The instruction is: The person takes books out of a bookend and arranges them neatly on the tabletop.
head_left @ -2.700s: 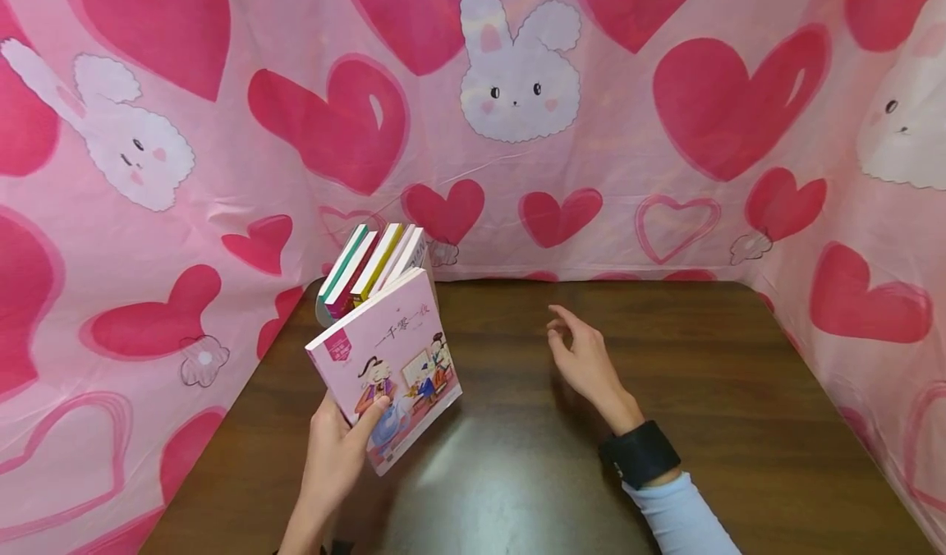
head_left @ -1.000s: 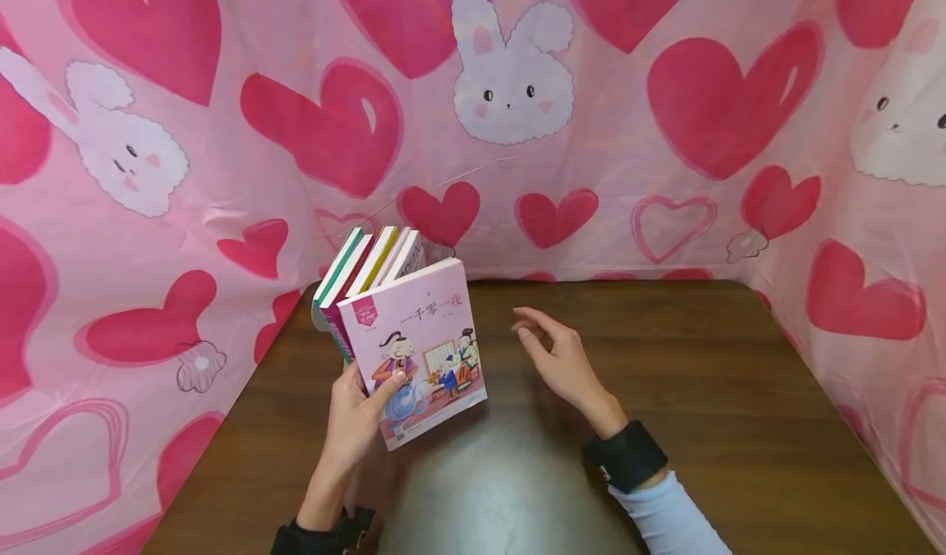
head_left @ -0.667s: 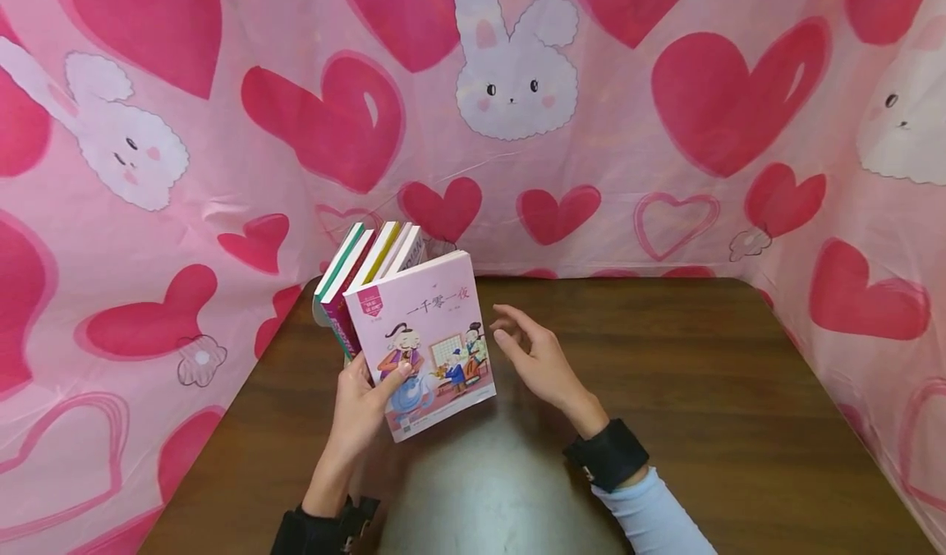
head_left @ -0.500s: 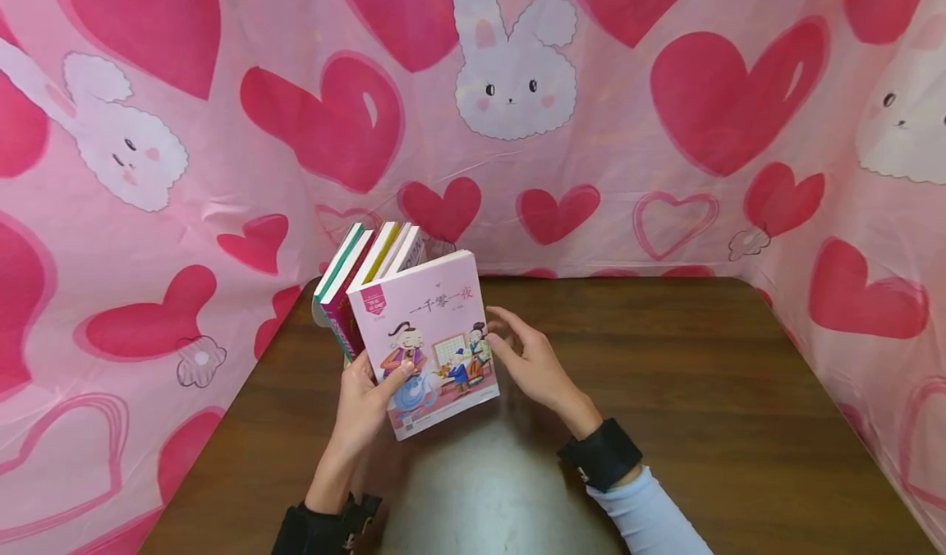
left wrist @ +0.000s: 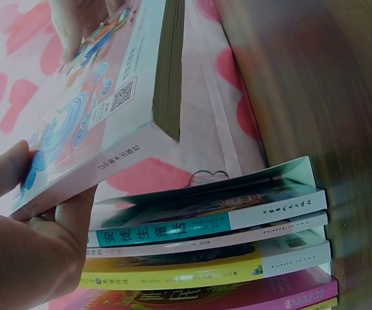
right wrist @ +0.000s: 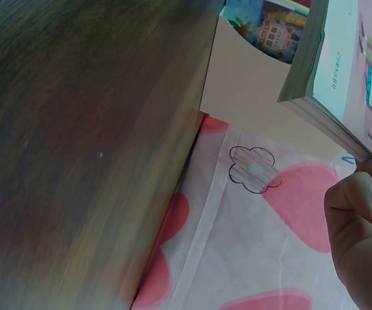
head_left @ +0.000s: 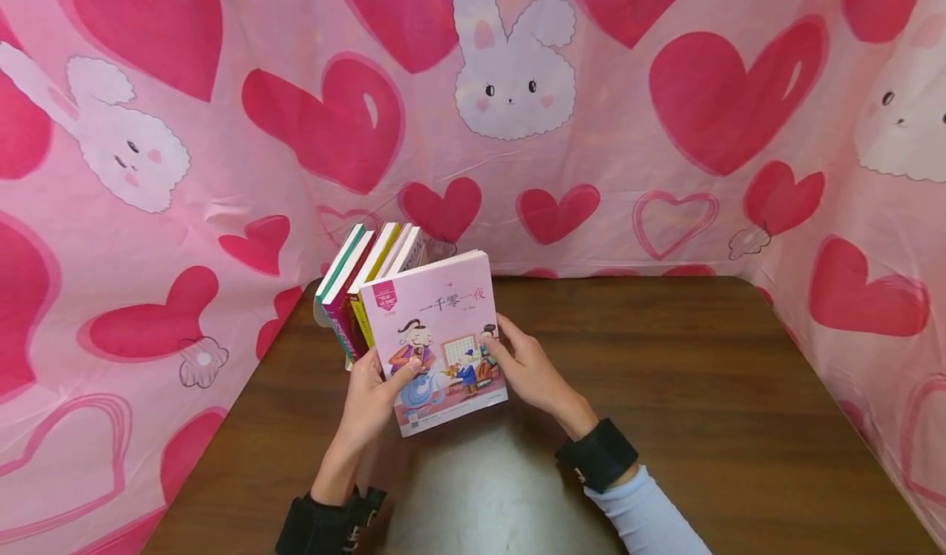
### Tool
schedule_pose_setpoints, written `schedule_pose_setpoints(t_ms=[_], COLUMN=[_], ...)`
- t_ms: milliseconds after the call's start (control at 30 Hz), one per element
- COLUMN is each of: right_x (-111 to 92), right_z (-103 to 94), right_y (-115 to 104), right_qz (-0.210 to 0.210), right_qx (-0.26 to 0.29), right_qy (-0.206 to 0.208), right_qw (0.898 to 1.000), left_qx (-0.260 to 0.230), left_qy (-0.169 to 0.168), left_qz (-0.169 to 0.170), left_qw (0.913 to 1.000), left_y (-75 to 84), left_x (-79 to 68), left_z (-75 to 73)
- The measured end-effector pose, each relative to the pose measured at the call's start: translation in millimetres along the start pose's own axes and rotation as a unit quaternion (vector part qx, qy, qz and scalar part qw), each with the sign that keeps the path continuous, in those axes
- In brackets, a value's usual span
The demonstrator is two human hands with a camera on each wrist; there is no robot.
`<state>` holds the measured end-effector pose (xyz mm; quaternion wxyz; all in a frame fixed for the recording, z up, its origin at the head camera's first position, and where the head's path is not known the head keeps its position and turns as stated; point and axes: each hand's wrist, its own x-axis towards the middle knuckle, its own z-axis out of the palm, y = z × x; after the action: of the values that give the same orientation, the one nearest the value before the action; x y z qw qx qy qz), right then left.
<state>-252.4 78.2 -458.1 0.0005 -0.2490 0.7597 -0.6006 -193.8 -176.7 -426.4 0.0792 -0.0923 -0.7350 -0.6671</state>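
Observation:
A pink paperback book (head_left: 443, 317) with cartoon figures on its cover is held up, tilted, above the table. My left hand (head_left: 373, 395) grips its left spine side, thumb on the front cover and the other fingers behind. On the opposite edge my right hand (head_left: 538, 373) pinches it, thumb at the front, fingers mostly hidden behind. Just behind it, several books (head_left: 380, 251) stand upright in a leaning row. In the left wrist view their spines show, among them a yellow book (left wrist: 192, 274), a teal-spined book (left wrist: 166, 231) and a magenta book (left wrist: 270, 294).
Dark wooden table (head_left: 665, 391) stretches under both hands to the right. A pink cloth (head_left: 606, 161) with hearts and rabbits hangs along the back and sides. In the right wrist view a pale panel (right wrist: 250, 81) stands beside the row of books.
My left hand has brought the pink book rightward and turned it more upright. The right hand has moved left and taken hold of the book's right edge. The standing row stays in place.

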Motion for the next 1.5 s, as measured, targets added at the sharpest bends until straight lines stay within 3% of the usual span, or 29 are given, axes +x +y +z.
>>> schedule_pose_setpoints(t_ms=[267,500,833,1133,1500], right_x=[-4,-5,-5,-6,-7], right_z=[-0.5,-1.2,-3.3,-7.8,-14.4], right_y=[0,0,1,1,3], right_qz=[0.006,-0.008,-0.015,-0.027,-0.025], right_qx=[-0.005,-0.035,-0.034,-0.075,-0.080], right_qy=[0.004,0.021,0.038,0.070,0.082], right_qw=[1.000,0.999,0.999,0.994,0.993], left_qx=[-0.009,-0.003,0.020,0.118,0.124], left_qy=[-0.021,-0.016,-0.012,0.000,0.003], left_qz=[-0.019,-0.028,-0.022,-0.039,-0.042], left_qw=[0.9996,0.9995,0.9995,0.9922,0.9913], left_y=[0.0,0.2,2.0,6.6,16.0], left_x=[2.4,5.8,5.5,5.3,-3.1], left_z=[1.1,4.8,10.5,13.1,11.8])
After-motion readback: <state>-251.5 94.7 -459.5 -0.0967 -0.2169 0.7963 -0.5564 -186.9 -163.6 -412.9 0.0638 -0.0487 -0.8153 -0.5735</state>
